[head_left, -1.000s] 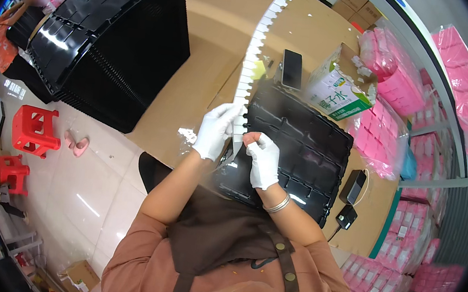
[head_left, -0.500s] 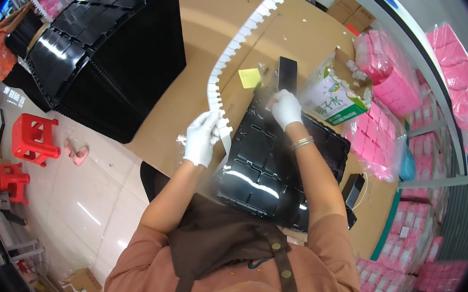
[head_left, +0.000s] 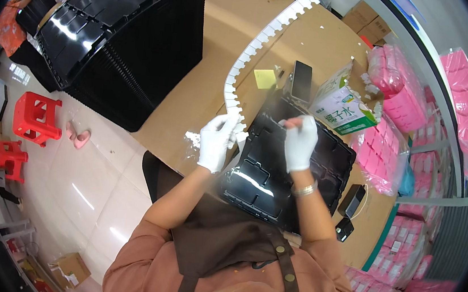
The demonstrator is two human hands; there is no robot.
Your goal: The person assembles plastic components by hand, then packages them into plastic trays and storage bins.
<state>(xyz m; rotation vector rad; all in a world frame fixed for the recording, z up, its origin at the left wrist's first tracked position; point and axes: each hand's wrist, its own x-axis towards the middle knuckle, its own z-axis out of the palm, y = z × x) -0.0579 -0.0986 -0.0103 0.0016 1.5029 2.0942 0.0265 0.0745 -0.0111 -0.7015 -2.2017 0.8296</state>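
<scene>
Half-curled over black tray (head_left: pixel 263 163): right hand (head_left: pixel 301 144), with hold impossible to judge. Pinched in near-closed left hand (head_left: pixel 215 143): white notched strip (head_left: pixel 248 52), liable to slip if tugged from far.

Pale tiled floor (head_left: pixel 101 189), red stools (head_left: pixel 26 115), brown table (head_left: pixel 192 107)

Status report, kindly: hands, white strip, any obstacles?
Gloved left hand gripping long notched white strip. Gloved right hand above black plastic tray, hold unclear. Open white-green carton beyond tray, apart from strip.
</scene>
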